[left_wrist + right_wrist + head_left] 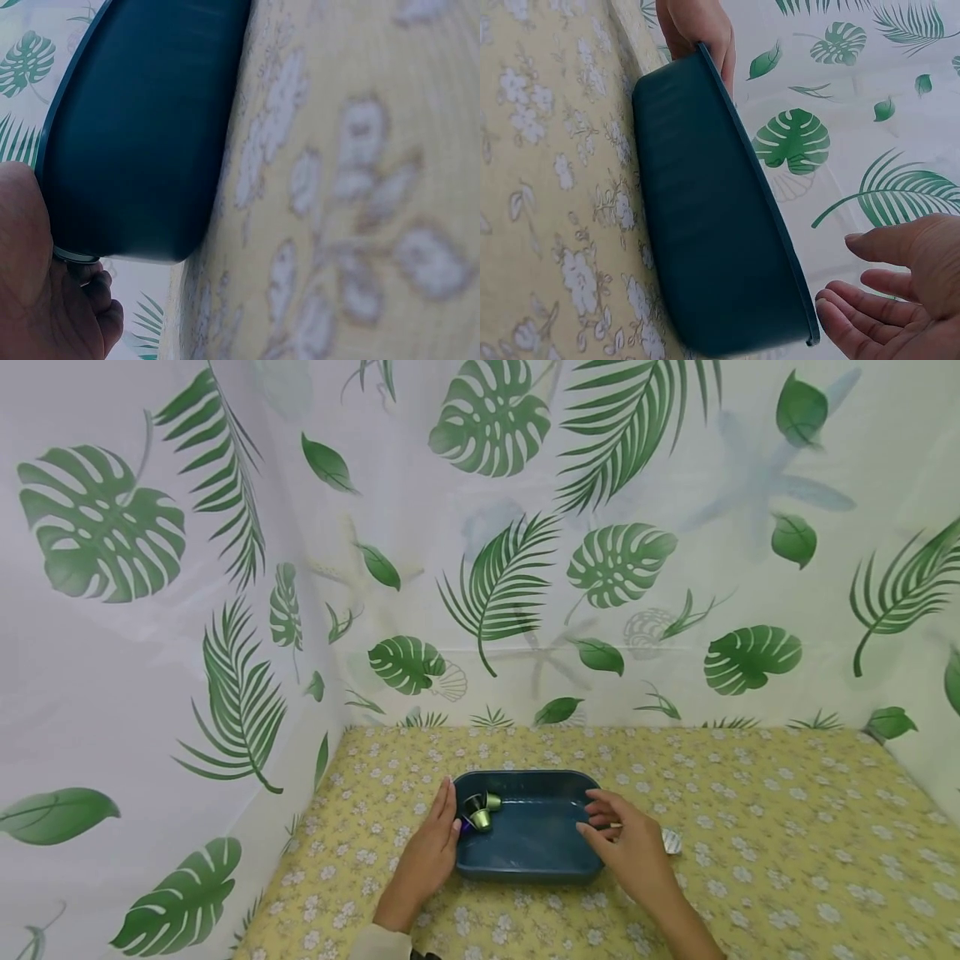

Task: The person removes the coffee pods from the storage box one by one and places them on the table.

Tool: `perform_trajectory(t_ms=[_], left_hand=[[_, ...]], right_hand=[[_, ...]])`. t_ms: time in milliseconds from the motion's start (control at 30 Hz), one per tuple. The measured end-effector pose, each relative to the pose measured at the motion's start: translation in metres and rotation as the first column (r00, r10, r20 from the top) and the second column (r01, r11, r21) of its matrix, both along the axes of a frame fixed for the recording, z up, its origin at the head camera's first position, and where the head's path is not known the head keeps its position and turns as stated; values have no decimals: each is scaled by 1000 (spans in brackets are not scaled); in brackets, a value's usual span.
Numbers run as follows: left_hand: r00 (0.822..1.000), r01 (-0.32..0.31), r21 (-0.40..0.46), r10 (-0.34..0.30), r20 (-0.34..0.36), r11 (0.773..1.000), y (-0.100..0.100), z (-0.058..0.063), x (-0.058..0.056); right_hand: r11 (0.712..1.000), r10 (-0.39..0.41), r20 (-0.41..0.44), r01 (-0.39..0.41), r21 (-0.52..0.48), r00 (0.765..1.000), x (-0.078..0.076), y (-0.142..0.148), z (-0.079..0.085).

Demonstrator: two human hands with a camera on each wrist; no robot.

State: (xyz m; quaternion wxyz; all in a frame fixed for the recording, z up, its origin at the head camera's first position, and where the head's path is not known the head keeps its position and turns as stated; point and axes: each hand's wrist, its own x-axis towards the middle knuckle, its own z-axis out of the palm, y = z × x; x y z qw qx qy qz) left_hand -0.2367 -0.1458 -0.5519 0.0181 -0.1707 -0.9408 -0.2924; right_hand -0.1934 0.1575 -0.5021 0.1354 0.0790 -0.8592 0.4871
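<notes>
A dark blue rounded rectangular basin [528, 847] stands on the table. Several small coffee capsules lie at its left end: green capsules [480, 819], a black one [474, 804] and a purple one, partly hidden. My left hand [429, 847] holds the basin's left end, fingers along the outside and thumb at the rim. In the left wrist view the basin's outer wall [150, 135] fills much of the picture. Over the right end hovers my right hand [628, 839], fingers loosely bent and nothing between them; the right wrist view shows its fingertips [829, 304] close by the rim.
A yellow flowered cloth [787, 860] covers the table. Right of my right hand sits a small silvery object [672, 841], partly hidden. White sheeting [525, 610] printed with green leaves rises behind and on the left.
</notes>
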Motion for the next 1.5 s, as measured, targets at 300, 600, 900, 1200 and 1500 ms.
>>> perform_trajectory(t_ms=[300,600,900,1200,1500], left_hand=[[1000,-7,-3,7,0,1000,0,-1,1],[1000,-5,7,6,-18,1000,0,1,0],[999,-15,17,16,-32,1000,-1,3,3],[999,-13,20,14,-42,1000,1,1,3],[999,-11,9,11,-39,1000,0,1,4]], right_hand=[[1000,16,39,-17,16,999,-7,-16,-2],[999,45,75,-46,14,996,-14,-29,-7],[996,64,63,-67,57,996,-20,-43,-8],[993,74,60,-79,86,995,-26,-57,-10],[985,124,94,-134,105,988,-31,-64,-15]])
